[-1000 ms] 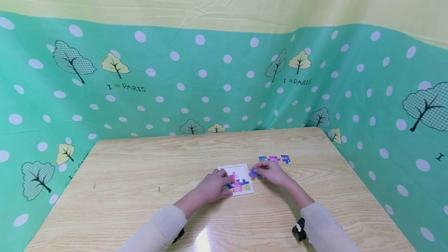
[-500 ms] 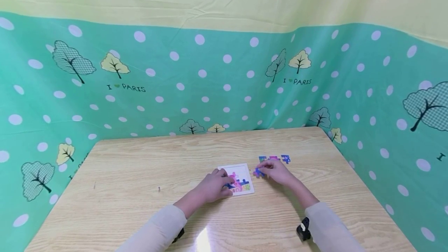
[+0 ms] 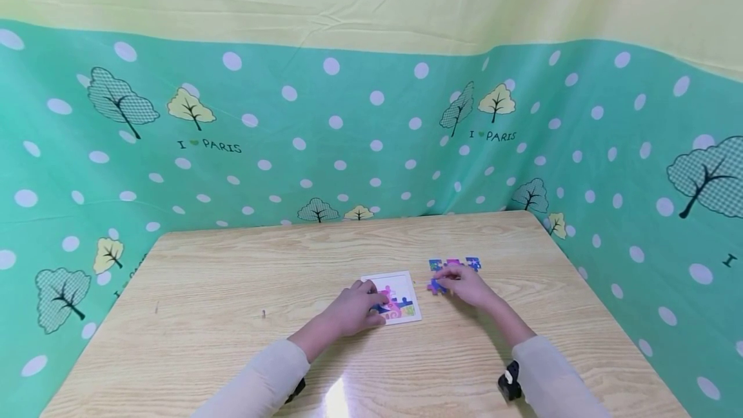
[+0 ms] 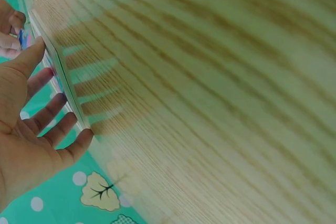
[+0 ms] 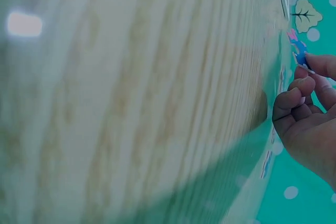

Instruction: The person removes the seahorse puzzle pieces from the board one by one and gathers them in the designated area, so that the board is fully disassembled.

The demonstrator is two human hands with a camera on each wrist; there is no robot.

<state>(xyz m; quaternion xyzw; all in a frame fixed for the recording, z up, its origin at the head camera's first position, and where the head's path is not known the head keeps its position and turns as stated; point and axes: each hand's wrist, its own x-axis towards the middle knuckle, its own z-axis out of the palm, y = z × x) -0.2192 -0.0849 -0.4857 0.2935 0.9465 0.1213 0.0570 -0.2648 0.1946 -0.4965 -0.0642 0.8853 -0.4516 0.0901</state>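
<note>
Resting on the white puzzle tray (image 3: 415, 297), the left hand (image 3: 352, 309) shows in the head view with its fingers over the near left part of it. The tray lies flat on the wooden table (image 3: 232, 276). Its lower part carries joined puzzle pieces (image 3: 400, 308) with a pink figure with a curled tail; its upper part shows white. Just to the right of the tray, the right hand (image 3: 466, 285) pinches a blue and pink piece (image 3: 437, 286), well apart from the other hand. Just beyond that hand I see a row of loose pieces (image 3: 435, 264), some partly hidden by its fingers. Both arms wear pale sleeves (image 3: 557, 376), and behind the table hangs a green and yellow cloth (image 3: 290, 128) with dots, trees and lettering.

From the left wrist, the tray is seen nearly edge-on. The left hand's fingers are spread wide and almost straight, the thumb at one side of the tray and the little finger at its far corner; they touch it rather than wrap round it.

From the right wrist, the held piece sits between thumb and forefinger, nearly edge-on and tilted, while the other fingers curl in towards the palm. Loose pieces below show only as thin slivers.
</note>
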